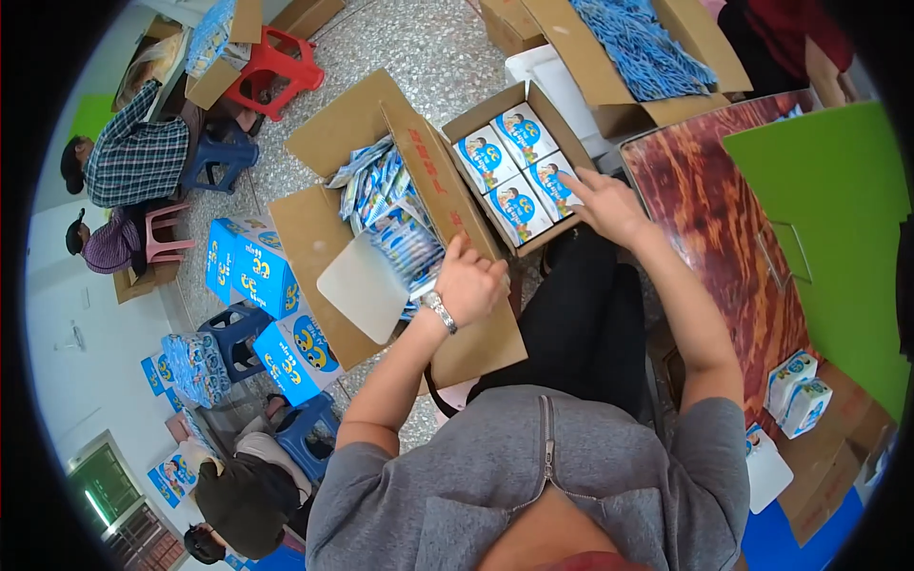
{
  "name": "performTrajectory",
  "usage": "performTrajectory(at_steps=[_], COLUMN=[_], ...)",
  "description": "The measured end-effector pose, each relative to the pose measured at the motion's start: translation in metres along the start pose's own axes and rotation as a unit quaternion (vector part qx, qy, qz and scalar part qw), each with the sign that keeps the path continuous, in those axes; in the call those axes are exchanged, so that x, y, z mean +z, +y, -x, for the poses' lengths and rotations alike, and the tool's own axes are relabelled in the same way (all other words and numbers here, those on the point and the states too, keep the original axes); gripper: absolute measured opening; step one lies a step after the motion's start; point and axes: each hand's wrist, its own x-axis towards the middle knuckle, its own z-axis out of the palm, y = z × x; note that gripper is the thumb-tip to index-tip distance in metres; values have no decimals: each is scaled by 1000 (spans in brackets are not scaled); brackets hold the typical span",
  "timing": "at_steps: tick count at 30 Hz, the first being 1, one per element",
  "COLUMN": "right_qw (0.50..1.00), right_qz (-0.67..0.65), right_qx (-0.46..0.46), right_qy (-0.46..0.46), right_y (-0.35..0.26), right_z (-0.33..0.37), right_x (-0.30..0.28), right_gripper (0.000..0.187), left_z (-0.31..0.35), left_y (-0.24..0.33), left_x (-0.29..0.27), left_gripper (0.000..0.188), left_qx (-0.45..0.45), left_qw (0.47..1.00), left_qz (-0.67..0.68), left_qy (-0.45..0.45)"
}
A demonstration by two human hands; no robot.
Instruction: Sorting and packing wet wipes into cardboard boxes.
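A tall brown carton point(428, 176) stands open before me, heaped with blue-and-white sachets point(376, 186). Inside it at the near side is a row of upright sachets point(409, 249), beside a plain white card flap point(365, 287). My left hand point(468, 285), a metal-banded watch on its wrist, is over the carton's right edge with fingers curled; what they hold, if anything, is hidden. To the right, a shallow carton point(473, 119) holds several white-and-blue printed boxes point(519, 205). My right hand point(609, 205) has its fingers stretched onto the right-hand box point(550, 176).
At right stand a red-brown patterned table point(681, 209) and a green board point(809, 181). A carton of blue strips point(643, 48) is at the far right. Blue boxes point(262, 271), blue stools point(219, 152), a red stool point(276, 71) and seated people point(138, 157) line the left.
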Motion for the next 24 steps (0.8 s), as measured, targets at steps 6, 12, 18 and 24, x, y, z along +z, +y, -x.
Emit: performTrajectory(at_steps=[6,12,18,24], right_qw=[997,991,981,991], right_qz=[43,93,143,109], right_qx=[-14,-62,-110,-76], right_qy=[56,79,78,34], right_y=[19,27,42,23], right_z=[74,103,105,114], right_x=[-38,-17,4,-11], right_gripper=[48,45,41,41], left_z=[8,7,14,5], left_y=[19,11,7,12], left_x=[8,22,26,24], left_gripper=[27,32,32,33], left_qx=[-78,-72,-90,-111], left_qw=[992,993,994,993], left_qz=[-55,35,17,44], left_qy=[86,89,61,0])
